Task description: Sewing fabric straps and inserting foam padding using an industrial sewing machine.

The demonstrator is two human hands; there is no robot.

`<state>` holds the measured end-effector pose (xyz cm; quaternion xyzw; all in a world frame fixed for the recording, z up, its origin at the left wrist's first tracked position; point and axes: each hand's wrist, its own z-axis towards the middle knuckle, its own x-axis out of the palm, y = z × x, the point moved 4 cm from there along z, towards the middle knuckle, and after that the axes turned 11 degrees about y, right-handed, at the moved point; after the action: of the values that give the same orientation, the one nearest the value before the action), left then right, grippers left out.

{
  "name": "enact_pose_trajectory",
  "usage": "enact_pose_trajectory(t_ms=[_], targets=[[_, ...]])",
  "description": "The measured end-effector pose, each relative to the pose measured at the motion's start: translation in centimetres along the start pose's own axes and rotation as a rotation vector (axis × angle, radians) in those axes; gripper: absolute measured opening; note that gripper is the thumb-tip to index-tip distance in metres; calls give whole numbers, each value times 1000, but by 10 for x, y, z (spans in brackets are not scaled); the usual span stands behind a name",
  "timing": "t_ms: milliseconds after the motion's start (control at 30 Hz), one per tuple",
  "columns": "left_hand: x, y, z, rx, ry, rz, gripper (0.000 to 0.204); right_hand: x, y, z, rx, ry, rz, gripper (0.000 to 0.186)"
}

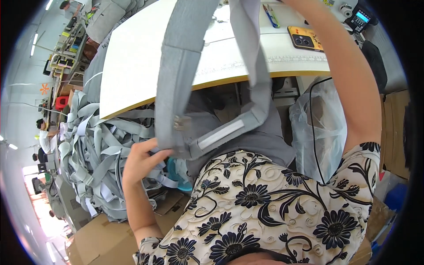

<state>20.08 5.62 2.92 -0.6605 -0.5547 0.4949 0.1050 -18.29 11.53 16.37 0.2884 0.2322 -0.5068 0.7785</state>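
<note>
White tabletop (132, 57), brownish edge; pens (271, 17) and yellow-cased phone (304, 38) toward right. Heap of gray straps (104, 150) below table's left end, cardboard (101, 240) nearby; clear plastic bag (318, 132) at right. Co-workers along benches, far left. Gray strap loop (176, 79) hangs across table's near edge, above lap. Left hand (143, 160) pinches its lower left bend, forearm upright. Right forearm (338, 44) slants up over table; right hand beyond upper edge, grip cannot be told.

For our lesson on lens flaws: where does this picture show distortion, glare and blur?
Head view: distortion bows the front edge of the table, black fills the corners; head view: a light glares white at lower left; head view: the strap loop looks smeared, perhaps by motion, while the shirt looks crisper.
</note>
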Motion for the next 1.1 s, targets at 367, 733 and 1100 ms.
enact_pose_trajectory(t_ms=[367, 733, 1100], targets=[[19, -40, 68, 321, -529, 137, 76, 47, -29, -3, 430, 229, 338, 24], [-9, 38, 37, 551, -458, -1047, 49, 15, -21, 15, 403, 373, 235, 20], [-223, -79, 193, 442, -795, 270, 35, 184, 90, -178, 1026, 353, 1717, 37]])
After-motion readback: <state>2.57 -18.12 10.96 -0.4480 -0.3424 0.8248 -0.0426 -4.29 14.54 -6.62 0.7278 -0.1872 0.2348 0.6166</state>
